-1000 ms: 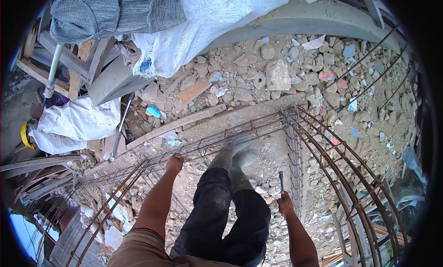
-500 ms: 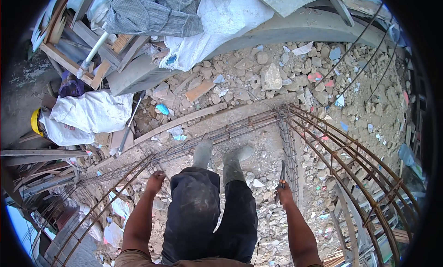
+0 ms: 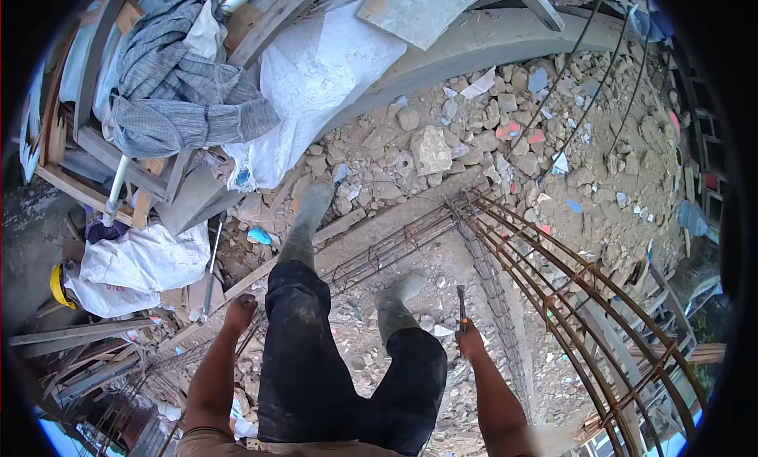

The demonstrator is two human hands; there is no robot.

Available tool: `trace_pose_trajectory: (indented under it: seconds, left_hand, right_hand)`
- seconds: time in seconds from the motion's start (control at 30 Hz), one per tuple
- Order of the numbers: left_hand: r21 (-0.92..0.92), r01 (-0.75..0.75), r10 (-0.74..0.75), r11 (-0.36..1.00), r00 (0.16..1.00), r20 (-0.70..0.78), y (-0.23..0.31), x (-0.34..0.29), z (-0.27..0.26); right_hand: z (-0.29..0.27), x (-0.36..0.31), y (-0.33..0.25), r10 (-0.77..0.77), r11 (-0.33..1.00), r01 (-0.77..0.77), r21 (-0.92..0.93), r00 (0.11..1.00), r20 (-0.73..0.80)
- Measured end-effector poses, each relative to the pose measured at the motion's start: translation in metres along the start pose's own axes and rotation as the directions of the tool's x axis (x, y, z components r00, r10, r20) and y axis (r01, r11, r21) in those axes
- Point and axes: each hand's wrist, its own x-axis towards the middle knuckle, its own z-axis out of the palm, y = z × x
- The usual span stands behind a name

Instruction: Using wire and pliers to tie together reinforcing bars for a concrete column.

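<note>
The rusty metal rebar (image 3: 669,349) looks rough, the grey cloth (image 3: 178,114) matt.

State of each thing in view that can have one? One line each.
left hand: fingers curled, nothing visible in it
right hand: closed on tool
tool: held, head pointing forward; open or shut unclear
left boot: ahead of right boot
right boot: behind, among rubble
grey cloth: crumpled, over timber
rebar: tied into cages, rusty

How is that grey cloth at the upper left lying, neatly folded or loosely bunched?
Loosely bunched: the grey cloth lies in uneven, overlapping creases, and one end rests over the white sacking.
</note>
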Motion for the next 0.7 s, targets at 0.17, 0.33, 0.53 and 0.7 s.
trace_pose_trajectory:
  seconds: [0.17, 0.33, 0.53, 0.7]
  left_hand:
    - [-0.06, -0.343, 0.317, 0.937, 0.911, -0.263, 0.071, 0.093, -0.041]
    - [0.018, -0.607, 0.605, 0.794, 0.794, 0.066, 0.252, 0.171, 0.066]
    - [0.173, -0.953, 0.952, 0.249, 0.274, 0.138, 0.411, 0.29, 0.247]
    - [0.121, -0.905, 0.76, 0.407, 0.409, 0.506, 0.46, 0.325, 0.3]
  right_hand:
    - [0.07, 0.04, -0.069, -0.21, 0.971, 0.217, -0.096, 0.974, 0.079]
    - [0.12, 0.072, -0.115, -0.19, 0.947, 0.173, 0.271, 0.981, 0.036]
    - [0.211, 0.147, -0.216, -0.095, 0.276, -0.182, 0.944, 0.972, 0.215]
    - [0.236, 0.198, -0.266, -0.068, -0.052, -0.188, 0.981, 0.981, 0.184]
